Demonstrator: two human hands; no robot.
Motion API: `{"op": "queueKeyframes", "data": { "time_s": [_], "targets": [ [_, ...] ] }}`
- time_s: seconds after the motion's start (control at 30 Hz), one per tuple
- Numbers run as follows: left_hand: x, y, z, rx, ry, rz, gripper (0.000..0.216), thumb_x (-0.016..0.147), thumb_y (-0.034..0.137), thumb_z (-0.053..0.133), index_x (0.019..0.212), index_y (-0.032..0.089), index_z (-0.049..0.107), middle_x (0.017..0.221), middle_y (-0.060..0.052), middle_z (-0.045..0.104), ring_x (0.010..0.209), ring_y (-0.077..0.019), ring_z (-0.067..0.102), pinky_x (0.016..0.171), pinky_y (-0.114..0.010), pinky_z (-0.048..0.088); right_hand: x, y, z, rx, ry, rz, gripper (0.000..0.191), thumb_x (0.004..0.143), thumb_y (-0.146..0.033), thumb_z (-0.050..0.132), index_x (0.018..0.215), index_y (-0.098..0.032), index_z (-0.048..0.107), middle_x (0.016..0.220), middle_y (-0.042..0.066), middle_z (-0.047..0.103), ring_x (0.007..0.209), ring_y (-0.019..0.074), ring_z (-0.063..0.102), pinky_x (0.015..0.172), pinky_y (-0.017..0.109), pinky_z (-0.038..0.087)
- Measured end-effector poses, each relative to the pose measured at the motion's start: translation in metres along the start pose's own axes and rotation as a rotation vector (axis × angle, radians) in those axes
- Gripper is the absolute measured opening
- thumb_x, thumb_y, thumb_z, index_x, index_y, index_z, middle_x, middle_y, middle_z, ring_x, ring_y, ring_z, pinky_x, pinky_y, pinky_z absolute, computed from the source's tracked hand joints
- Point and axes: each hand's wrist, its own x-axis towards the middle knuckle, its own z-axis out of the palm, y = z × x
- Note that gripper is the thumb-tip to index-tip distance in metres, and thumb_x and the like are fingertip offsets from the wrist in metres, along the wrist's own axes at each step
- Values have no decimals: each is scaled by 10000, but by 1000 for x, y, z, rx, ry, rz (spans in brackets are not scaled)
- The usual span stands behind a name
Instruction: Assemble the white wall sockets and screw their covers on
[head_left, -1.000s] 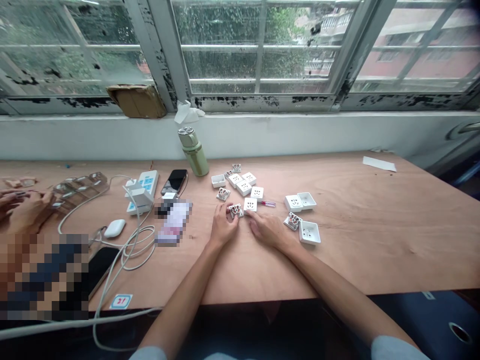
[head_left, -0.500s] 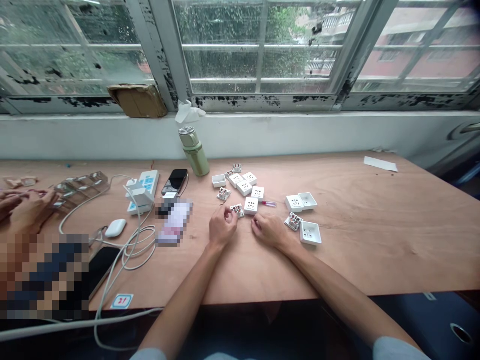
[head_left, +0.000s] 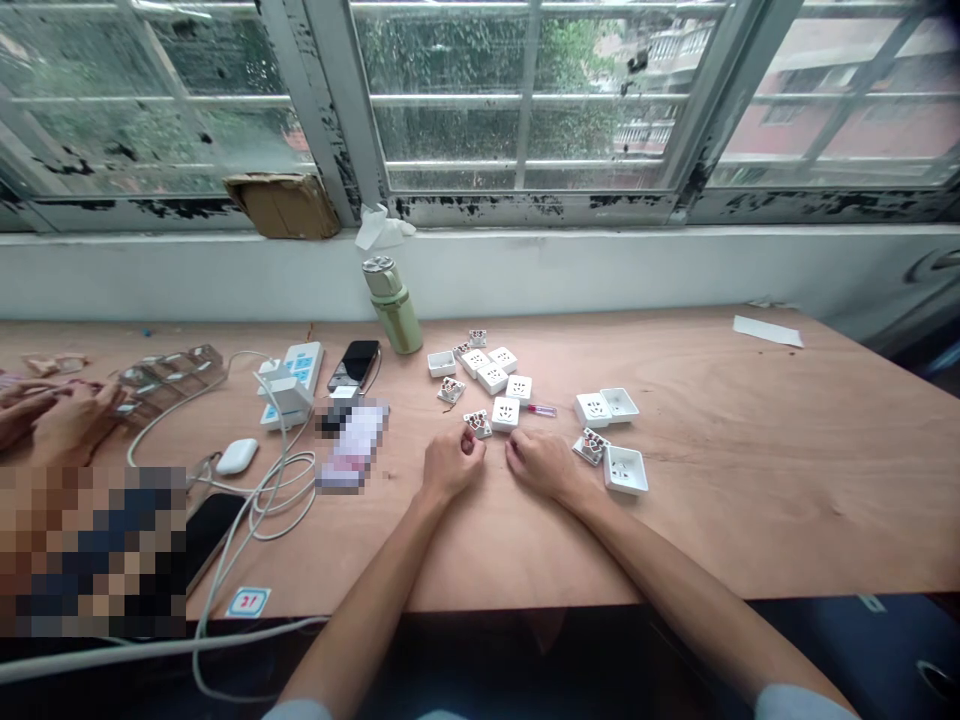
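Your left hand [head_left: 450, 466] and right hand [head_left: 541, 463] rest mid-tabletop, each grip curled together, nothing seen inside. Socket insert [head_left: 477, 423] lies just beyond your left knuckles, white socket face [head_left: 505, 412] just beside it, toward the far edge.

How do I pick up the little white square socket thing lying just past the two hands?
Probably best: pinch the white socket piece by its near and far side edges, coming straight down from above. It lies flat on the table, holes up, so the top offers no hold, and a part with metal contacts crowds its left side.
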Motion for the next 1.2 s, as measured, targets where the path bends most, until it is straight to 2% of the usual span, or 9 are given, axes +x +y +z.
{"op": "queueKeyframes", "data": {
  "time_s": [0.23, 0.4, 0.6, 0.77, 0.9, 1.0, 1.13, 1.2],
  "targets": [
    [15, -4, 3, -88, 210, -68, 128, 863, 277, 505, 780, 206, 572, 725, -13, 597, 681, -163, 562, 641, -271, 421, 13, -16, 11, 13, 13, -107, 264, 942, -265, 390, 855, -161, 617, 840, 80, 702, 712, 171, 620, 599, 289, 310],
    [48, -11, 6, 15, 372, -78, 93, 854, 247, 521, 871, 204, 602, 907, -81, 619, 907, -236, 574, 848, -372, 456, 21, -25, 14, 20, 3, -105, 260, 944, -268, 388, 932, -154, 621, 842, 82, 718, 662, 168, 632, 574, 294, 306],
    [100, -17, 9, 138, 395, -181, 232, 835, 292, 576, 1049, 210, 614, 1123, -151, 561, 1083, -325, 505, 888, -458, 432, 21, -25, 13, 32, 1, -110, 271, 951, -267, 378, 907, -168, 626, 845, 67, 715, 674, 164, 635, 583, 281, 317],
    [126, -22, 17, 188, 313, -287, 226, 808, 358, 616, 978, 209, 620, 1134, -161, 533, 1068, -350, 520, 857, -492, 435, 21, -25, 14, 47, -17, -104, 240, 938, -266, 407, 911, -171, 626, 853, 69, 713, 685, 164, 631, 593, 269, 329],
    [133, -26, 20, 207, 289, -305, 167, 810, 343, 604, 887, 195, 612, 1072, -156, 547, 1026, -352, 538, 824, -485, 451, 22, -25, 14, 52, -19, -100, 232, 938, -265, 408, 901, -170, 616, 851, 69, 712, 679, 162, 628, 589, 268, 323],
    [133, -23, 16, 183, 330, -263, 139, 798, 316, 611, 861, 193, 599, 1032, -146, 550, 1003, -337, 545, 832, -471, 455, 21, -25, 14, 61, -11, -102, 224, 939, -265, 409, 899, -173, 610, 857, 64, 712, 682, 159, 627, 590, 270, 324],
    [121, -7, 5, 87, 452, -101, 129, 807, 314, 608, 855, 201, 570, 1010, -109, 534, 1023, -284, 537, 947, -438, 424, 21, -23, 15, 63, 4, -104, 224, 940, -262, 409, 899, -175, 612, 844, 62, 708, 685, 162, 627, 600, 268, 332],
    [107, 3, 0, -27, 486, -17, 153, 822, 341, 603, 847, 204, 541, 982, -88, 529, 986, -248, 543, 934, -394, 443, 21, -23, 16, 74, 22, -108, 226, 941, -262, 410, 903, -172, 614, 833, 65, 706, 690, 165, 626, 608, 265, 337]
  ]
}}
